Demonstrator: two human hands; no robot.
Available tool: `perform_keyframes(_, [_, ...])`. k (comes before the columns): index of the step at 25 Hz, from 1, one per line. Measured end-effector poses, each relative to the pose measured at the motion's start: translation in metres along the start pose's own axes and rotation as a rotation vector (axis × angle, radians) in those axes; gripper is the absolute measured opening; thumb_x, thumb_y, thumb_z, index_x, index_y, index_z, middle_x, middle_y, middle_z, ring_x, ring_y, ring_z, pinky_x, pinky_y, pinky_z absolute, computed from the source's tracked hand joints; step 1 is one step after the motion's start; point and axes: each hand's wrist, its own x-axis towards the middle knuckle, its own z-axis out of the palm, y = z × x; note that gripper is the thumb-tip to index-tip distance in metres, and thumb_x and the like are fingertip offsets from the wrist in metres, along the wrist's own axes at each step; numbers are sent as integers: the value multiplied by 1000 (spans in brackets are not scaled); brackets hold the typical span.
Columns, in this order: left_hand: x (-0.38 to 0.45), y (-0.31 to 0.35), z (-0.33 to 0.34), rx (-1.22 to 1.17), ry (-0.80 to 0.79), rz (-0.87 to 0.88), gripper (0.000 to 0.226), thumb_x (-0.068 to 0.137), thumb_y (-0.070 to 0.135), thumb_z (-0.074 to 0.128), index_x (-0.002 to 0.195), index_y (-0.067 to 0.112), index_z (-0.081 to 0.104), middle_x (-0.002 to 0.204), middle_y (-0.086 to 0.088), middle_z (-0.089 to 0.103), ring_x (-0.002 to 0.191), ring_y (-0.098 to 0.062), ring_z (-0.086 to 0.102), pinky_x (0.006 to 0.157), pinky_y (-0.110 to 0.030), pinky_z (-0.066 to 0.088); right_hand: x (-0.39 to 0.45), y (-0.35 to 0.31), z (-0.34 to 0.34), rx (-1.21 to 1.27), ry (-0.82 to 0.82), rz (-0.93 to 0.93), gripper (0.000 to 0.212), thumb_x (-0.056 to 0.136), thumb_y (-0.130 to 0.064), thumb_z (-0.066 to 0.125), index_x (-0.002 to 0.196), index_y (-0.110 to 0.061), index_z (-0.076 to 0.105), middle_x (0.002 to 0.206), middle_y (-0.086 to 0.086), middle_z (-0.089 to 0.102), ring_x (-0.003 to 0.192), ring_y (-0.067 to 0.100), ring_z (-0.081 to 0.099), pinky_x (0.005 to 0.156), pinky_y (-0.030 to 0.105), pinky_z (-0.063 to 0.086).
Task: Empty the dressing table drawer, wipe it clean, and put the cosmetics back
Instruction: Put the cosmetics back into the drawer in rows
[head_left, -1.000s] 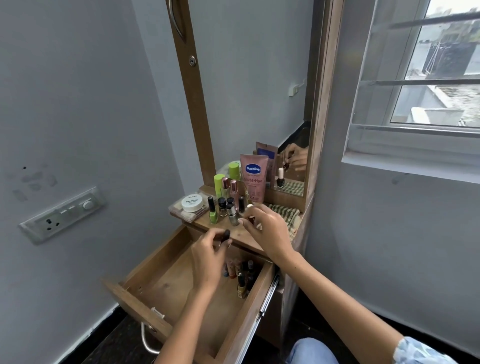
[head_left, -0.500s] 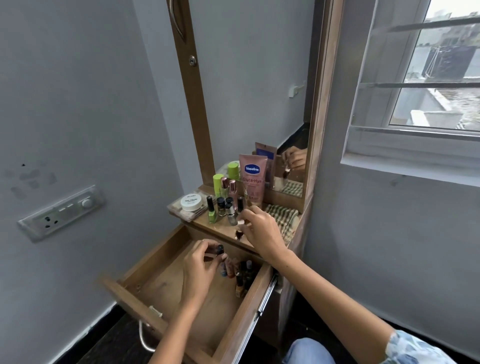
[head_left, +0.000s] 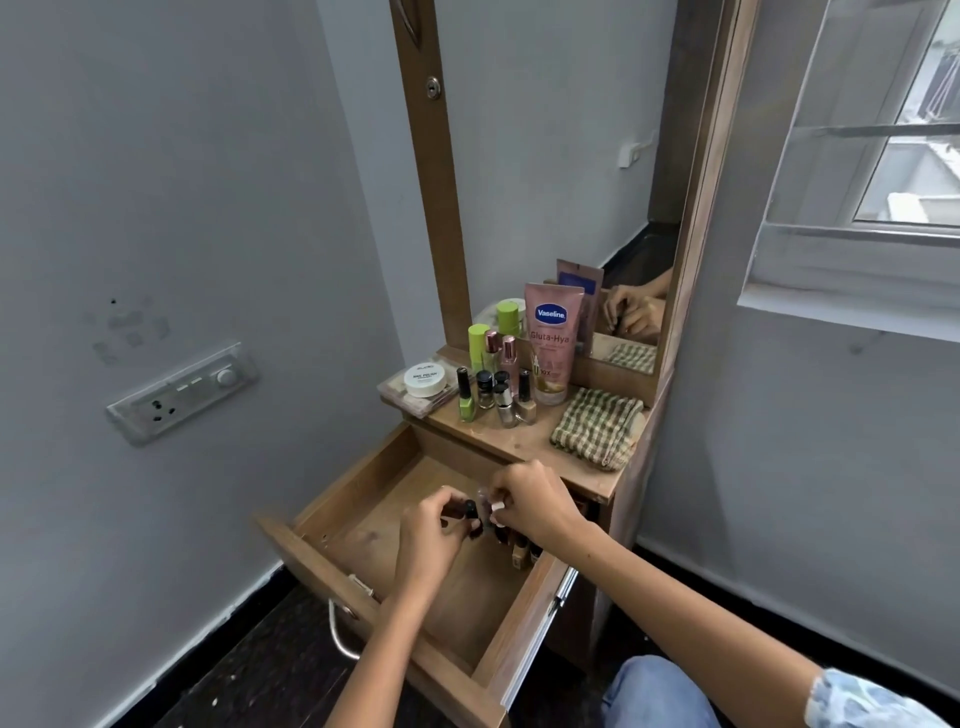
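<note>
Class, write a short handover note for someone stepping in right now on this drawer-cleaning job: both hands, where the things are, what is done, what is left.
Left hand: grip on a small dark-capped bottle over the open drawer.
Right hand: fingers curled on another small bottle, mostly hidden.
On the tabletop: nail polish bottles, lotion tube, white jar, checked cloth.
Done: part of the emptying.
Left: a few bottles remain at the drawer's right side; then wipe and refill.

A: I log both hands over the open drawer (head_left: 332, 506); left hand (head_left: 434, 540) grips a dark-capped bottle (head_left: 467, 510).

B: I note the right hand (head_left: 535, 501) pinching something small, indistinct. Checked cloth (head_left: 597, 426) lies on the tabletop (head_left: 524, 439).
</note>
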Motion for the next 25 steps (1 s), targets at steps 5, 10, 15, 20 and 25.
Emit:
perform_keyframes(5, [2, 1, 4, 32, -88, -62, 31, 67, 1, 78, 69, 29, 66, 67, 14, 67, 72, 11, 60, 61, -4, 39, -1, 1, 10, -153, -137, 38, 14, 78, -10, 70, 90, -16, 71, 98, 8, 67, 89, 29, 64, 68, 32, 49])
perform_keyframes(10, [12, 2, 11, 73, -172, -59, 33, 61, -6, 74, 67, 26, 69, 70, 8, 70, 68, 0, 65, 63, -17, 50, -6, 10, 10, -85, -86, 36, 17, 76, -16, 74, 94, -15, 71, 92, 6, 68, 85, 25, 66, 71, 35, 55])
perform_keyframes(15, [19, -1, 21, 122, -238, -81, 33, 61, -8, 76, 73, 23, 71, 75, 5, 70, 72, -4, 65, 65, -18, 53, -18, 25, -6, 81, 44, 33, 16, 81, -14, 72, 97, -15, 73, 91, 3, 73, 83, 16, 68, 75, 33, 57])
perform_keyframes(20, [19, -7, 29, 74, -258, -126, 34, 67, -11, 71, 79, 20, 70, 81, 0, 70, 77, -9, 67, 72, -30, 58, -22, 33, -10, 146, 101, 31, 14, 82, -9, 70, 94, -15, 73, 89, 0, 72, 82, 11, 68, 75, 29, 58])
perform_keyframes(25, [15, -1, 24, 12, -226, -140, 32, 70, -9, 72, 86, 18, 68, 86, 1, 70, 81, -8, 67, 74, -25, 56, -22, 29, -13, 161, 132, 11, 14, 83, -11, 70, 95, -16, 74, 89, -1, 73, 82, 10, 68, 75, 27, 57])
